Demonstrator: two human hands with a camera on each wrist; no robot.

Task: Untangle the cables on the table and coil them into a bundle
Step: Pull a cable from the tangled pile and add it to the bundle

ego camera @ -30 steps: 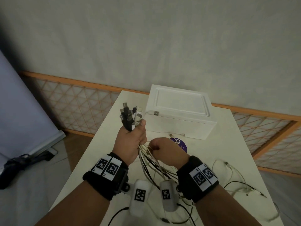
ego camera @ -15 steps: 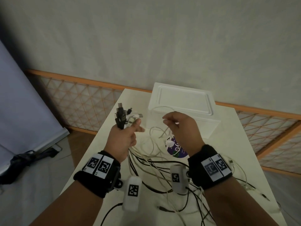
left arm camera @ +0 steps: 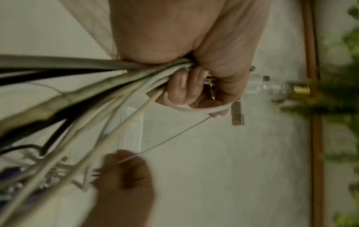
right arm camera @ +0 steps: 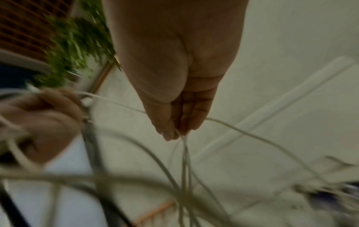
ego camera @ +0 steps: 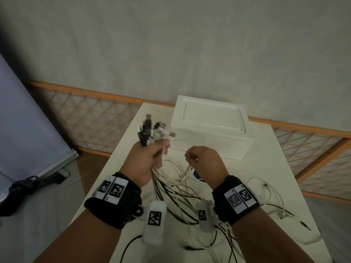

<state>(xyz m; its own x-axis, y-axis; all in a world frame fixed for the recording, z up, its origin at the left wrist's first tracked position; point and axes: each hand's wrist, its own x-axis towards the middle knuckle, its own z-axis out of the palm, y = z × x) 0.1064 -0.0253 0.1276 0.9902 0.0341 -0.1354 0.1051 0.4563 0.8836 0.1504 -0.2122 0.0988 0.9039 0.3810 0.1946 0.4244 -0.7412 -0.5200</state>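
Observation:
My left hand is raised above the table and grips a bundle of black and white cables. Their plug ends stick up out of the fist. In the left wrist view the fingers curl round the cables. To the right, my right hand pinches a thin white cable between thumb and fingertips. That cable runs across to the left hand. The remaining strands hang down into a loose tangle on the white table.
A closed white box stands at the table's far end, just beyond the hands. A purple round sticker lies under the right hand. More loose cables trail to the right edge. A lattice fence and a wall stand behind.
My right hand first rose from the tangle toward the box, then drew back a little, still pinching the thin white cable. The left hand kept its grip on the bundle.

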